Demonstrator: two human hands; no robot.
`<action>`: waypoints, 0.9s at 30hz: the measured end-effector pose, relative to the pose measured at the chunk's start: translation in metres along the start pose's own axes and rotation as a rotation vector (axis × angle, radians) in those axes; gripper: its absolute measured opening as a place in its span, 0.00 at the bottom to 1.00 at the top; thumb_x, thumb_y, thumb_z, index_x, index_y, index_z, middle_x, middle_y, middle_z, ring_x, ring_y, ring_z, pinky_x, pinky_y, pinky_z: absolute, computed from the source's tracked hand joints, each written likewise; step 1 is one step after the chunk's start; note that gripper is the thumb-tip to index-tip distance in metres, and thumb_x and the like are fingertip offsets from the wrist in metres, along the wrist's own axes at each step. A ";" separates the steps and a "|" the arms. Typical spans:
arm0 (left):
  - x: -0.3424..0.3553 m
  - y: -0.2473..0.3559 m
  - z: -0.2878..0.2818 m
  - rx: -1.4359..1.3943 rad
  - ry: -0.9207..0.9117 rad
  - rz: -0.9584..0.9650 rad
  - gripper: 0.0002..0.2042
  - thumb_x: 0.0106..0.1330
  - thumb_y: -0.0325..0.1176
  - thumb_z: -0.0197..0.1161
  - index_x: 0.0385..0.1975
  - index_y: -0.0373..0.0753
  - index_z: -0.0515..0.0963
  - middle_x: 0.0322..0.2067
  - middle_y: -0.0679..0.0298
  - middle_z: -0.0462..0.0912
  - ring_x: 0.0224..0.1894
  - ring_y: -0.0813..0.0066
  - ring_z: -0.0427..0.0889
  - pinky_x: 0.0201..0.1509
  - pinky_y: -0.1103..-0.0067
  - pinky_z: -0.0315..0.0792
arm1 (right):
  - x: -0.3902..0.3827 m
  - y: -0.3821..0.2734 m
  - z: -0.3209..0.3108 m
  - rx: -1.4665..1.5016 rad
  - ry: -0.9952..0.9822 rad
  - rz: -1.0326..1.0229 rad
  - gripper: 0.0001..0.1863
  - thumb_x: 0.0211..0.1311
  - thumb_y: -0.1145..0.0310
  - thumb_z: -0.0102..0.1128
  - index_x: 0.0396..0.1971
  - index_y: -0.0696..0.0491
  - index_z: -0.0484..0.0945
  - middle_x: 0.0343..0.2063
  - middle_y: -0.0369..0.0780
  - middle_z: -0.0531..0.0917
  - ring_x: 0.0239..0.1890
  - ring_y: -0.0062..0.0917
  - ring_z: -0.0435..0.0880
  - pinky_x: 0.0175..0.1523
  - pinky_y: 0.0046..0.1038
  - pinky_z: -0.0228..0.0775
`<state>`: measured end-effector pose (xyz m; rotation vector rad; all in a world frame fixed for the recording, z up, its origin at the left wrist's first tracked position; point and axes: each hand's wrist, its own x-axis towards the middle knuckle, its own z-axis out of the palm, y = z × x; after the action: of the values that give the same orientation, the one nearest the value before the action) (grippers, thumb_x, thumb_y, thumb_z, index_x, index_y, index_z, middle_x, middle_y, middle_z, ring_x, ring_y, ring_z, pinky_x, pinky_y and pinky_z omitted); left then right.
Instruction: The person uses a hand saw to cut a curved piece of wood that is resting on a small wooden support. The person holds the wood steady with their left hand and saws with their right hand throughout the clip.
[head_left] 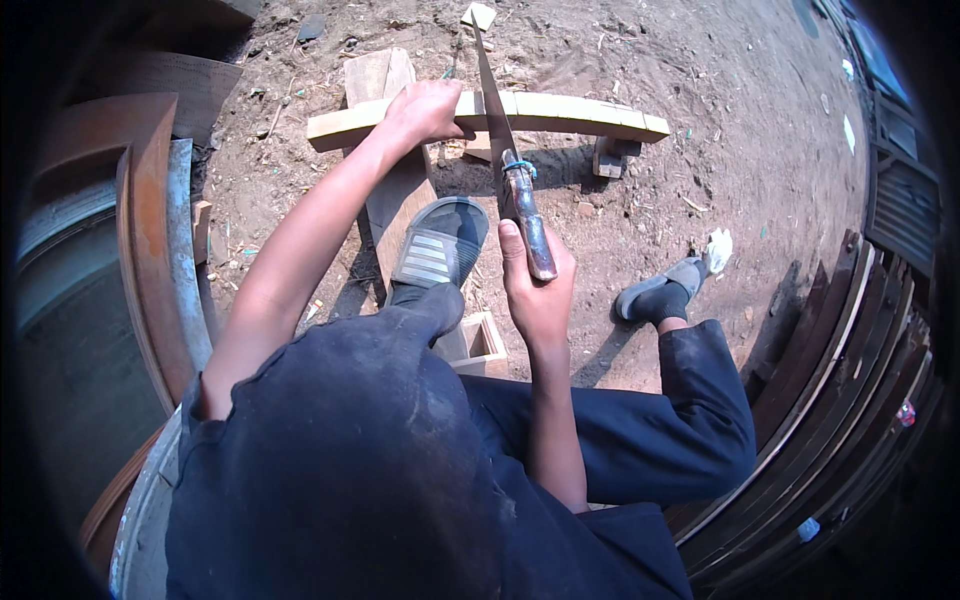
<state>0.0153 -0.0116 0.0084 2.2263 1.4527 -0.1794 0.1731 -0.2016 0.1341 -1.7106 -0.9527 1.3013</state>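
A pale squared length of timber [575,115] lies crosswise in front of me, with thin dark lines across its top. My left hand [428,108] is closed over it left of its middle. In my right hand [540,285] is the handle of a handsaw [490,95], dark and worn with a blue tie near the blade. The blade crosses the timber just right of my left hand and points away from me. Whether its teeth are in the wood cannot be made out. Beneath the timber's left part runs a wooden board [397,200].
My sandalled left foot [440,245] is on the board; the right foot [665,290] is on the dirt. A small block [612,158] sits under the timber's right part. A wooden frame [150,250] stands left, stacked planks [830,370] right. A pale offcut [480,15] lies ahead.
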 end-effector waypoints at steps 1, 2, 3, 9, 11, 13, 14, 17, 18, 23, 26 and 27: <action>0.000 -0.002 0.003 -0.003 0.022 0.011 0.24 0.47 0.40 0.73 0.38 0.32 0.71 0.39 0.47 0.80 0.46 0.51 0.79 0.50 0.64 0.74 | 0.003 0.002 0.001 -0.038 -0.005 -0.012 0.13 0.68 0.65 0.57 0.25 0.56 0.73 0.16 0.28 0.71 0.18 0.09 0.65 0.22 0.16 0.54; 0.001 -0.003 0.008 -0.007 0.044 0.022 0.24 0.47 0.40 0.73 0.37 0.32 0.71 0.39 0.47 0.80 0.46 0.51 0.79 0.49 0.64 0.74 | 0.005 -0.001 0.002 0.062 0.017 0.034 0.14 0.68 0.64 0.56 0.24 0.56 0.73 0.15 0.28 0.70 0.17 0.09 0.65 0.21 0.17 0.53; -0.001 -0.002 0.008 -0.009 0.063 0.033 0.24 0.47 0.40 0.73 0.37 0.32 0.71 0.39 0.47 0.80 0.45 0.50 0.79 0.49 0.63 0.74 | 0.006 -0.003 0.002 0.038 0.013 0.012 0.14 0.68 0.65 0.56 0.23 0.56 0.73 0.15 0.28 0.70 0.17 0.09 0.64 0.21 0.17 0.53; 0.001 -0.004 0.008 -0.003 0.047 0.053 0.23 0.48 0.39 0.72 0.37 0.32 0.70 0.39 0.48 0.79 0.45 0.51 0.79 0.48 0.63 0.74 | 0.011 -0.012 0.011 -0.062 0.060 -0.025 0.15 0.66 0.68 0.57 0.19 0.58 0.72 0.13 0.30 0.68 0.18 0.11 0.62 0.23 0.22 0.53; 0.000 -0.003 0.005 -0.010 0.020 0.044 0.22 0.48 0.38 0.71 0.37 0.31 0.70 0.38 0.47 0.79 0.45 0.50 0.79 0.48 0.63 0.74 | 0.012 -0.007 0.015 -0.121 0.089 -0.060 0.15 0.65 0.68 0.58 0.19 0.58 0.72 0.12 0.32 0.68 0.18 0.12 0.62 0.22 0.23 0.54; -0.002 -0.004 0.007 -0.007 0.045 0.060 0.21 0.48 0.37 0.69 0.36 0.31 0.69 0.37 0.47 0.79 0.45 0.50 0.79 0.48 0.63 0.74 | 0.010 -0.005 0.016 -0.144 0.088 -0.060 0.15 0.64 0.69 0.58 0.19 0.59 0.72 0.12 0.33 0.68 0.17 0.13 0.63 0.23 0.23 0.54; 0.000 -0.008 0.011 0.001 0.085 0.084 0.21 0.47 0.36 0.68 0.36 0.31 0.69 0.37 0.47 0.79 0.44 0.50 0.79 0.47 0.63 0.75 | 0.005 -0.009 0.016 -0.124 0.098 -0.061 0.14 0.64 0.70 0.58 0.19 0.59 0.71 0.12 0.34 0.69 0.17 0.13 0.64 0.22 0.23 0.56; 0.002 -0.012 0.018 0.007 0.100 0.100 0.19 0.47 0.34 0.65 0.35 0.31 0.68 0.34 0.47 0.79 0.41 0.49 0.79 0.45 0.63 0.75 | -0.019 -0.013 0.011 -0.133 0.090 -0.094 0.13 0.64 0.72 0.57 0.19 0.59 0.72 0.12 0.35 0.69 0.17 0.13 0.65 0.22 0.24 0.56; 0.003 -0.004 0.012 -0.020 0.085 0.100 0.19 0.47 0.34 0.65 0.35 0.31 0.68 0.34 0.47 0.79 0.42 0.49 0.79 0.45 0.63 0.75 | -0.023 -0.016 0.009 -0.184 0.082 -0.055 0.12 0.65 0.72 0.57 0.21 0.59 0.73 0.15 0.32 0.70 0.19 0.12 0.64 0.23 0.23 0.55; 0.003 -0.007 0.013 -0.014 0.052 0.082 0.20 0.47 0.35 0.66 0.36 0.30 0.69 0.36 0.47 0.79 0.44 0.50 0.79 0.46 0.63 0.75 | 0.005 -0.005 0.013 -0.084 0.083 -0.050 0.13 0.65 0.70 0.56 0.21 0.59 0.72 0.13 0.34 0.70 0.17 0.13 0.64 0.23 0.24 0.56; 0.000 -0.012 0.016 -0.029 0.079 0.082 0.21 0.46 0.36 0.66 0.36 0.30 0.69 0.37 0.47 0.79 0.45 0.50 0.78 0.48 0.64 0.75 | -0.002 -0.003 0.012 -0.129 0.087 -0.078 0.10 0.64 0.71 0.56 0.23 0.60 0.75 0.14 0.37 0.73 0.18 0.15 0.68 0.23 0.23 0.58; 0.000 -0.011 0.014 -0.052 0.073 0.087 0.21 0.45 0.36 0.66 0.35 0.30 0.70 0.37 0.47 0.79 0.45 0.50 0.78 0.48 0.64 0.75 | -0.012 -0.007 0.012 -0.160 0.095 -0.107 0.10 0.64 0.72 0.56 0.24 0.60 0.75 0.14 0.37 0.73 0.18 0.15 0.69 0.24 0.23 0.59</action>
<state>0.0075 -0.0142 -0.0070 2.2695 1.3783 -0.0317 0.1579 -0.2082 0.1430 -1.7986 -1.1021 1.0898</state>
